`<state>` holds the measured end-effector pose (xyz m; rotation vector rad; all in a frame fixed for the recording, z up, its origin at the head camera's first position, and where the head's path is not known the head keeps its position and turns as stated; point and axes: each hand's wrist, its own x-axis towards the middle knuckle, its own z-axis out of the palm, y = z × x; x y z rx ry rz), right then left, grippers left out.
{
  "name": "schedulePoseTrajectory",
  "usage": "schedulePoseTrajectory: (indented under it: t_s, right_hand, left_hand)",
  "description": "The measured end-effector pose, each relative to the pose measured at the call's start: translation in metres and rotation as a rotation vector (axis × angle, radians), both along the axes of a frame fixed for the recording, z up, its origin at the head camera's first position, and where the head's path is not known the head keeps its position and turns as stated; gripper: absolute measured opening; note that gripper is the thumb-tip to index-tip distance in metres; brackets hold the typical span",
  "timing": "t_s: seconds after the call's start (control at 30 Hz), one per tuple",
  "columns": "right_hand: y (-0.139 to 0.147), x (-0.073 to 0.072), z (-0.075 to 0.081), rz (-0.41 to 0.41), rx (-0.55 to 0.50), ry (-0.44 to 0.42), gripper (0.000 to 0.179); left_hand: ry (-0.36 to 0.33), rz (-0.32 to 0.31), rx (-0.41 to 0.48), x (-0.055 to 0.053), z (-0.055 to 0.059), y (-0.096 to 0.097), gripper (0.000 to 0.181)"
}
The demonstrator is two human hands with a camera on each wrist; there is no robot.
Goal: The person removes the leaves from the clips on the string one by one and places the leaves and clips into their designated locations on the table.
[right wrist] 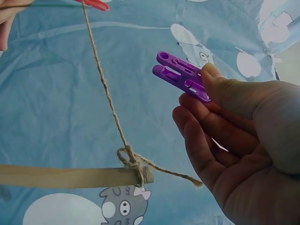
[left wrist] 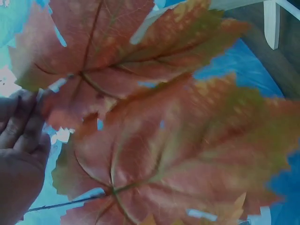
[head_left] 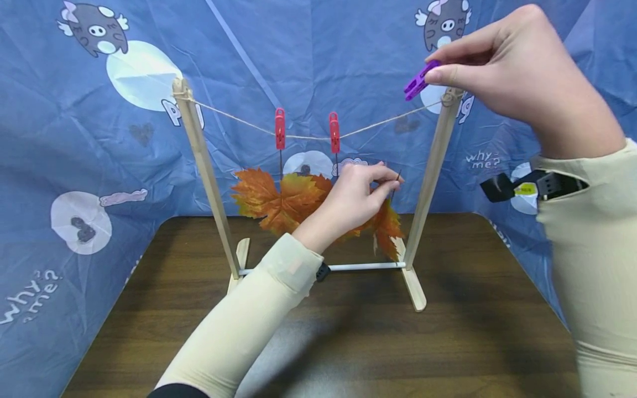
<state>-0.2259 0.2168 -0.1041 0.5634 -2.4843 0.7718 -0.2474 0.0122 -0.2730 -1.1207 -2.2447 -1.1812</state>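
Observation:
In the head view my left hand (head_left: 355, 193) pinches the dark stem of an orange maple leaf (head_left: 387, 232), which hangs below the fingers near the right post. My right hand (head_left: 517, 77) is raised beside the top of that post and pinches a purple clothespin (head_left: 420, 81) between thumb and fingers. Below it runs a twine line (head_left: 383, 122), tied between two wooden posts. Two red clothespins (head_left: 280, 129) grip the line near its middle. From the left one an orange and yellow leaf (head_left: 278, 199) hangs by its stem; my left hand partly hides the other hanging leaf.
The left post (head_left: 206, 177) and right post (head_left: 433, 177) stand on wooden feet (head_left: 415, 290), joined by a white rod (head_left: 368, 267) low down. The frame stands on a brown wooden table (head_left: 448, 342). Behind it hangs a blue printed sheet (head_left: 348, 50).

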Motion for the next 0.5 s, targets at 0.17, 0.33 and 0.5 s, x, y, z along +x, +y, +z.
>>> schedulePoseTrajectory:
  t_s: [0.17,0.33,0.5]
  right_hand:
    - [0.005,0.004,-0.001,-0.007,-0.054,0.027,0.033]
    - [0.010,0.009,-0.001,0.011,-0.111,0.049,0.031]
    - [0.014,0.016,-0.005,0.029,-0.119,0.075,0.029]
  left_hand:
    - [-0.035,-0.095,0.063,0.005,-0.002,-0.003,0.010]
    - [-0.031,-0.139,0.092,0.012,-0.003,-0.003,0.010]
    - [-0.021,-0.176,0.106,0.023,-0.003,-0.002,0.011]
